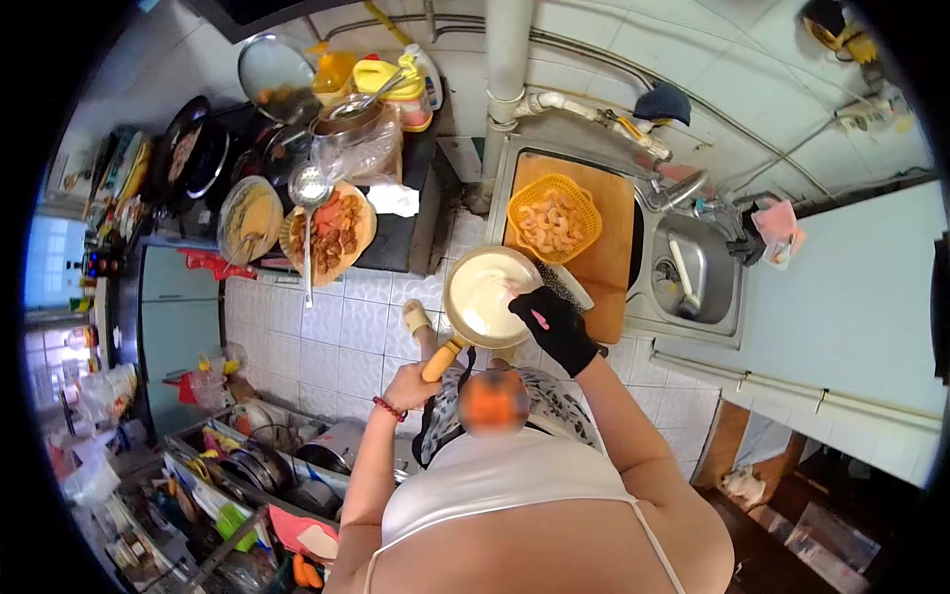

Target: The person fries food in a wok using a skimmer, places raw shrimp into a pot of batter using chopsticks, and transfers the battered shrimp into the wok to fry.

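Observation:
My left hand (412,387), bare, with a red bead bracelet at the wrist, is wrapped round the wooden handle (441,359) of a pan (449,315). The pan is held in front of my body, and a smooth cream-coloured batter (483,289) fills its base. Over its right side is my right hand (552,329) in a black glove, fingers drawn together at the batter. Whatever they pinch is hidden; a bit of pink shows at the fingertips. Just beyond the glove, a yellow plastic basket (512,220) of peeled shrimp (550,222) sits on a wooden cutting board (616,238).
A cleaver-like blade (572,287) lies on the board's near edge. To the right is a steel sink (727,287) with a faucet (683,188). On the dark left counter (421,218) stand a plate of sliced food (336,238), a skimmer (309,188), bowls and bottles.

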### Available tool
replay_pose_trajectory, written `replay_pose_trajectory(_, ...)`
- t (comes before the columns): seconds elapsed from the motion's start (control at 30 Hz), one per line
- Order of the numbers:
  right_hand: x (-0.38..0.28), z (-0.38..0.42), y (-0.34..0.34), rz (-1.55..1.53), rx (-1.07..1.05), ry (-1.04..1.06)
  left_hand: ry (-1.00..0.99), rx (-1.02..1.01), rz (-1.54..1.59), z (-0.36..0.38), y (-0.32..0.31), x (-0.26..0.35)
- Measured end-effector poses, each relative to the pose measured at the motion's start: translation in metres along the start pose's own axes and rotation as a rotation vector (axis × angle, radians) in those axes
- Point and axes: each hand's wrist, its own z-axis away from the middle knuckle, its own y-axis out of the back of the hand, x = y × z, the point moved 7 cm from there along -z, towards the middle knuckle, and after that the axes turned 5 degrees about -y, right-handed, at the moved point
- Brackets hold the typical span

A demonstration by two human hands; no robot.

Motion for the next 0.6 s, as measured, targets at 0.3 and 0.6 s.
replay_pose_trajectory(0.3,0.012,-0.011,-0.016,-0.192,0.021,0.061,-0.071,0.057,0.003,0.001,-0.006,0.002)
replay_pose_trajectory(0.6,-0.004,-0.016,-0.036,-0.242,-0.068,0.107,-0.032,0.035,0.0,0.007,-0.006,0.008)
